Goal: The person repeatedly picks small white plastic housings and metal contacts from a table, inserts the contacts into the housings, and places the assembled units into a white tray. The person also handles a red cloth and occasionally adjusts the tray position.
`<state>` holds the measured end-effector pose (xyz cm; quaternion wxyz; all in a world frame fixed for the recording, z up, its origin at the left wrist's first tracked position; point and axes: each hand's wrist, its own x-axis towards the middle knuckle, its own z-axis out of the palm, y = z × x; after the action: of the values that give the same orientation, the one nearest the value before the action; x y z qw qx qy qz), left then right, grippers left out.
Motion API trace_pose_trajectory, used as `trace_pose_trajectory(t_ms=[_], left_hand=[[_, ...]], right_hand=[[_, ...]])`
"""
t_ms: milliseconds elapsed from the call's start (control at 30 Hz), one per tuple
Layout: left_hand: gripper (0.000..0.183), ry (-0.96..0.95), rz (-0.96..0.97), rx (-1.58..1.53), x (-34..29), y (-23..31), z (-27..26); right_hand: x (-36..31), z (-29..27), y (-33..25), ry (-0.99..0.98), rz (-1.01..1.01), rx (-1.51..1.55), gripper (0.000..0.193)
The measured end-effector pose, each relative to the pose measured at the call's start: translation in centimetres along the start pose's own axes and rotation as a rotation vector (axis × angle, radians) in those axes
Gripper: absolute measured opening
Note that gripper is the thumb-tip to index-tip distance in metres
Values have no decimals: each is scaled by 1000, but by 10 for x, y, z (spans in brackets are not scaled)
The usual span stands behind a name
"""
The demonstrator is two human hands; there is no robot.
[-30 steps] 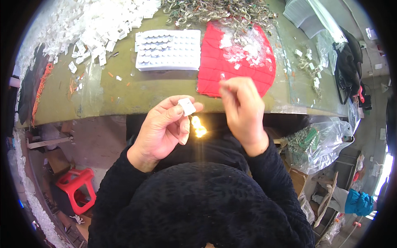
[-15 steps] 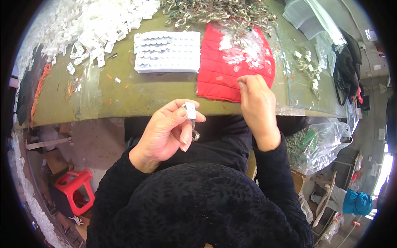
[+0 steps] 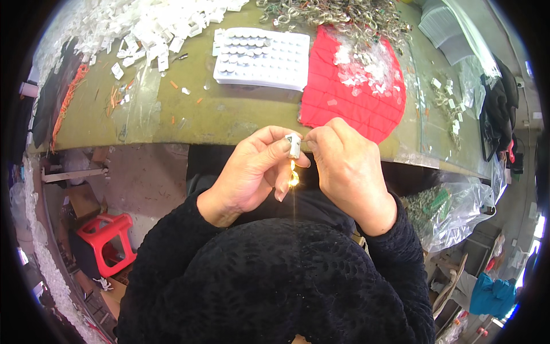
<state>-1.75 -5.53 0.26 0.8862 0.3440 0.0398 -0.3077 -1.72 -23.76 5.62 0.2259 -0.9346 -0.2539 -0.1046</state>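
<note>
Between thumb and fingers of my left hand point(image 3: 252, 172) is a small white keychain block point(image 3: 294, 147), held upright. Its metal ring and clasp point(image 3: 294, 179) hang below, gleaming bright yellow. Close against the block on its right, my right hand point(image 3: 350, 172) has thumb and forefinger pinched together. Whatever those fingertips hold, if anything, is too small to make out. Beyond my hands lies a red quilted cloth point(image 3: 321, 97) with a heap of small clear flakes point(image 3: 366, 69) on it. Left of the cloth stands a white tray point(image 3: 260, 83) with rows of round silvery discs point(image 3: 243, 50).
White plastic pieces point(image 3: 154, 28) are heaped at the far left of the green table point(image 3: 200, 120); metal clasps and rings point(image 3: 344, 14) are piled at the back. Several keychain blocks point(image 3: 456, 123) lie at right. Below are a clear plastic bag point(image 3: 464, 212) and a red stool point(image 3: 109, 241).
My right hand has come from the red cloth, down and left, to the keychain block. The clasp now gleams yellow. The whole view has shifted a little.
</note>
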Motion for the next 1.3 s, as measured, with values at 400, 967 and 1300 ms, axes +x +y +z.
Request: trace_pose_trajectory(t_ms=[400, 967, 1300], left_hand=[[19, -56, -24, 27, -3, 5, -2], [20, -112, -65, -57, 2, 10, -3], [19, -133, -63, 81, -3, 4, -8]], right_hand=[[0, -8, -14, -90, -54, -66, 10], [-5, -8, -6, 59, 139, 274, 8], [-3, -4, -9, -94, -156, 29, 14]])
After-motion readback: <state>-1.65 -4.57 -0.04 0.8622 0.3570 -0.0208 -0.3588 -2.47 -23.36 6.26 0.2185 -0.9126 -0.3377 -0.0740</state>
